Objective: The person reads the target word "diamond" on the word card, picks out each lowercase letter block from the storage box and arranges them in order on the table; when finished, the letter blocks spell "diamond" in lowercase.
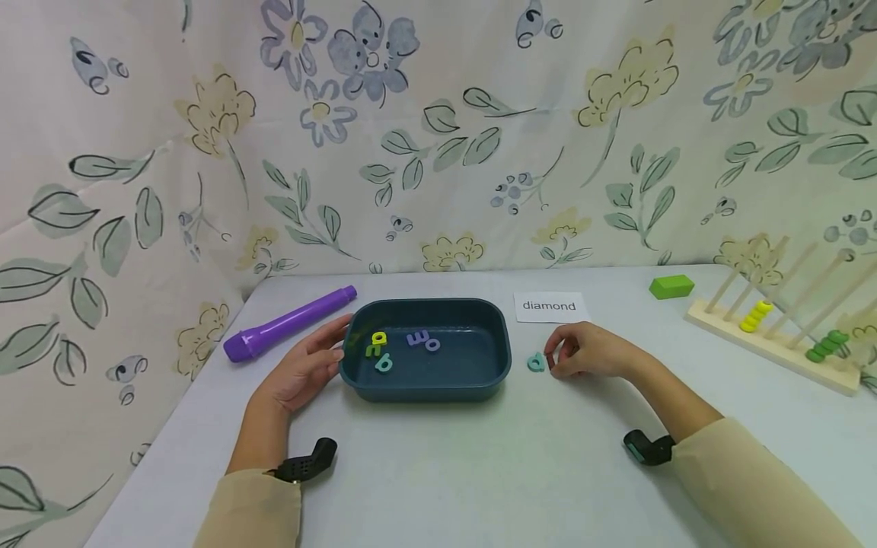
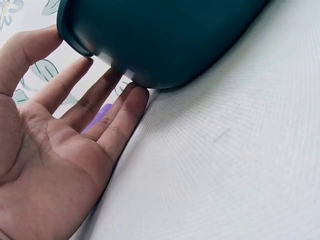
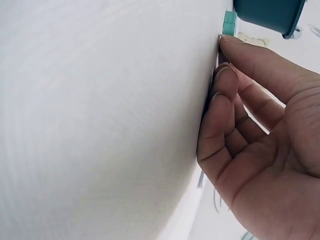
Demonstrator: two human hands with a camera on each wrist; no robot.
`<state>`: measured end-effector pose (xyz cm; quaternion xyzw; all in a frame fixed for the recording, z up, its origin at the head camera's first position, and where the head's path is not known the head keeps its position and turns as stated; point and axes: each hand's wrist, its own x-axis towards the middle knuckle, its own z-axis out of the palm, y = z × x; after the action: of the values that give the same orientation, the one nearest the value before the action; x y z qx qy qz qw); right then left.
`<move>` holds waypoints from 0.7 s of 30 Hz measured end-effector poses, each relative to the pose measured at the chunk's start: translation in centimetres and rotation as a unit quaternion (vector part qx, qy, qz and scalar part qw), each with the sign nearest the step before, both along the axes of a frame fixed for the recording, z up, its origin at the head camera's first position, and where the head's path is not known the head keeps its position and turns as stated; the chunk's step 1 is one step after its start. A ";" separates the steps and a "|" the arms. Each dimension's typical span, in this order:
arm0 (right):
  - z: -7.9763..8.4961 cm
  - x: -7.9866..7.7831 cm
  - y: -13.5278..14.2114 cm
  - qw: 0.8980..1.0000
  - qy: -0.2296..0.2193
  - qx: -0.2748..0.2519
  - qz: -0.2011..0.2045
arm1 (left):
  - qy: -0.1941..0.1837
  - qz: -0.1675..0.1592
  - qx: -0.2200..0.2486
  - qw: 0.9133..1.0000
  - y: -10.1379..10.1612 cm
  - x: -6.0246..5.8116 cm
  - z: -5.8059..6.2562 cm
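While the left hand (image 1: 307, 368) touches the tray (image 1: 469, 354) with extended fingers, the right hand (image 1: 584, 352) is curled — any grip unclear — beside the teal letter (image 1: 540, 361) past the tray's right edge, seemingly a letter-placing step, next needing careful alignment.

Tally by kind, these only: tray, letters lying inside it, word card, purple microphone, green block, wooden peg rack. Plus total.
Tray: 1
Letters in tray: 5
Word card: 1
Purple microphone: 1
Green block: 1
Wooden peg rack: 1
Total: 10
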<state>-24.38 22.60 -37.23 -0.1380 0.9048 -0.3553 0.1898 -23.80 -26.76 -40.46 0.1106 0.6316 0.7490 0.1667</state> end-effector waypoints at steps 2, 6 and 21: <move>0.0 0.0 0.0 1.000 -0.001 0.000 -0.001 | -0.001 0.001 0.000 1.000 0.0 0.0 0.0; 0.1 0.1 0.0 1.000 -0.006 -0.004 -0.002 | -0.003 0.003 -0.003 1.000 0.1 0.0 0.0; 0.2 0.1 0.0 1.000 -0.008 -0.001 -0.004 | 0.002 -0.001 -0.008 1.000 0.0 0.0 0.0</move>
<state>-24.30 22.60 -37.04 -0.1321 0.9034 -0.3579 0.1955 -23.79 -26.73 -40.42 0.1115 0.6377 0.7436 0.1672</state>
